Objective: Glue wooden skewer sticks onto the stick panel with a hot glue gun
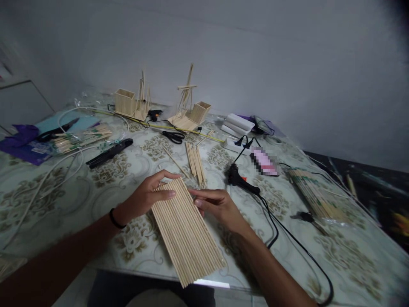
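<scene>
Wooden stick panel (pixel 188 232) between both hands (pixel 147 194) (pixel 220 209)

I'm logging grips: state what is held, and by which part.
A flat panel of pale wooden sticks: the left hand grips its far end; the right hand touches its right edge.

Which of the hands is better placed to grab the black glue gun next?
Probably the right hand: it is nearer the glue gun, with only its fingertips at the stick panel's edge. The left hand holds the panel's far-left corner.
</scene>
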Available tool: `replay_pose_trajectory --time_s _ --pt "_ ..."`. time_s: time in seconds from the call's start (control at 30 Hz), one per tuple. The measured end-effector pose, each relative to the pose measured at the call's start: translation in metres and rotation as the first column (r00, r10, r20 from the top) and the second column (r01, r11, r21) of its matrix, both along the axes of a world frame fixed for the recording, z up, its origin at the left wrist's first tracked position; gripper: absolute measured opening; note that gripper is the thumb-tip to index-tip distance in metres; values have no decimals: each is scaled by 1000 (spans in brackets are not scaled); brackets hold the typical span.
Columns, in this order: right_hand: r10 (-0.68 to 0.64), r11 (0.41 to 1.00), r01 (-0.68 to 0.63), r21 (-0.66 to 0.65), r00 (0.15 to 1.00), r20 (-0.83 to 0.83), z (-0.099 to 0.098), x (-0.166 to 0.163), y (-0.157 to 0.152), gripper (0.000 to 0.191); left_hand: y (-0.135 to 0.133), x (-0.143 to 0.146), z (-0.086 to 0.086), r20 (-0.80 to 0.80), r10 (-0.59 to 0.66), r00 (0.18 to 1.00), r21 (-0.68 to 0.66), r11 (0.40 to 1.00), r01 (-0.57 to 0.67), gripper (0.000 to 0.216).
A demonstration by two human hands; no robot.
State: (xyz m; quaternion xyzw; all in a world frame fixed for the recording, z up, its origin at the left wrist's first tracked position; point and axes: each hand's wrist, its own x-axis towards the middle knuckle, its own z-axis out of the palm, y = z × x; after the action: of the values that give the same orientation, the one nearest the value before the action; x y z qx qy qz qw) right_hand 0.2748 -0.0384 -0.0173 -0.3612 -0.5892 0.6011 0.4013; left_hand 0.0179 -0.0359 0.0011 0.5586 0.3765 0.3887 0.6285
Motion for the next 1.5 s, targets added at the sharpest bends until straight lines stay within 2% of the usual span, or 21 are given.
replay_pose_trajectory --time_s 0.23,0.47,0.63,0.97,1.17,1.33,1.5 --pt "16 1000 -16 2 1000 6 1 2 0 35 0 -2 -2 19 -2 1000 -17 1000 3 44" --pt "164 985 -168 -29 980 -108 5 6 0 41 -1 0 4 -3 23 1000 -9 1000 -23 42" --pt "169 981 -181 -68 974 -149 3 4 -1 38 -1 0 2 14 20 1000 1 1000 -20 42" --pt "151 985 -160 -58 979 -135 -1 4 0 43 -2 -1 1 -10 37 999 25 999 -37 42" --pt "161 981 -177 -77 970 -180 -4 2 0 42 -1 -1 -1 11 38 999 17 999 -38 41" --pt "157 983 -169 -76 977 -142 -2 6 -1 45 -2 0 2 15 44 999 7 999 -44 40" --pt "246 961 -264 -80 951 -187 -2 12 -2 56 -2 -1 3 47 53 998 -11 999 -52 42"
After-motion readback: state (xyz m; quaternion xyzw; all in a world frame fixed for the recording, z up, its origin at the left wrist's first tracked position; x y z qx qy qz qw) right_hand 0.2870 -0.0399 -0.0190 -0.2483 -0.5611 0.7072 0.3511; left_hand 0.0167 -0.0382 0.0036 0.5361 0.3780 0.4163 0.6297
